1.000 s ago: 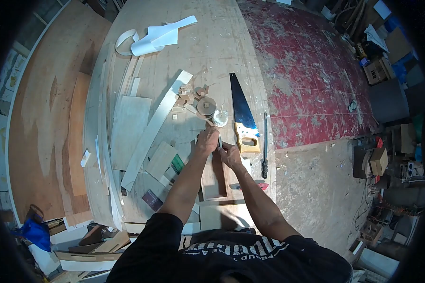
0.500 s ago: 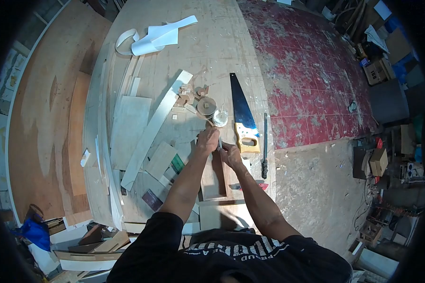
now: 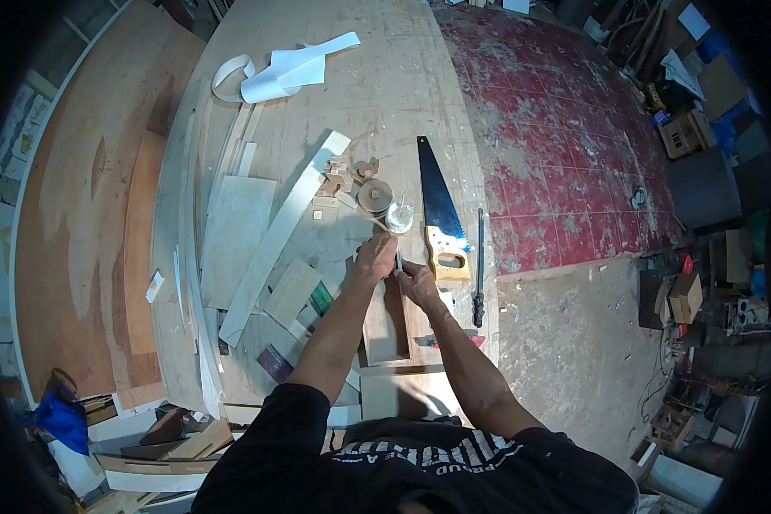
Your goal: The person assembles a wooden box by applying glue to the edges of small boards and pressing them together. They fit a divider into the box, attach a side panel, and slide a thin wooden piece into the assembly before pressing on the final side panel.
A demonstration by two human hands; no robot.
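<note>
A shallow open wooden box (image 3: 387,329) lies lengthwise in front of me on the worktable. At its far end is my left hand (image 3: 376,258), closed with the fingers curled down; what they grip is hidden. My right hand (image 3: 418,283) is closed at the box's right side, pinching a thin pale strip (image 3: 399,260) that rises between both hands. Just beyond my fingers stands a small whitish cup (image 3: 399,217), with a stick in it. A round wooden disc (image 3: 374,196) sits beside the cup, near several small wooden pieces (image 3: 337,174).
Right of my hands lie a handsaw (image 3: 440,210) and a dark thin rod (image 3: 480,270). A long pale board (image 3: 284,237) slants across the left, beside a flat panel (image 3: 238,231). Curled white sheet (image 3: 283,75) lies at the back. A red cutter-like tool (image 3: 471,341) is under my right forearm.
The view has shifted very slightly. Both hands keep nearly the same place and grip at the far end of the box.
</note>
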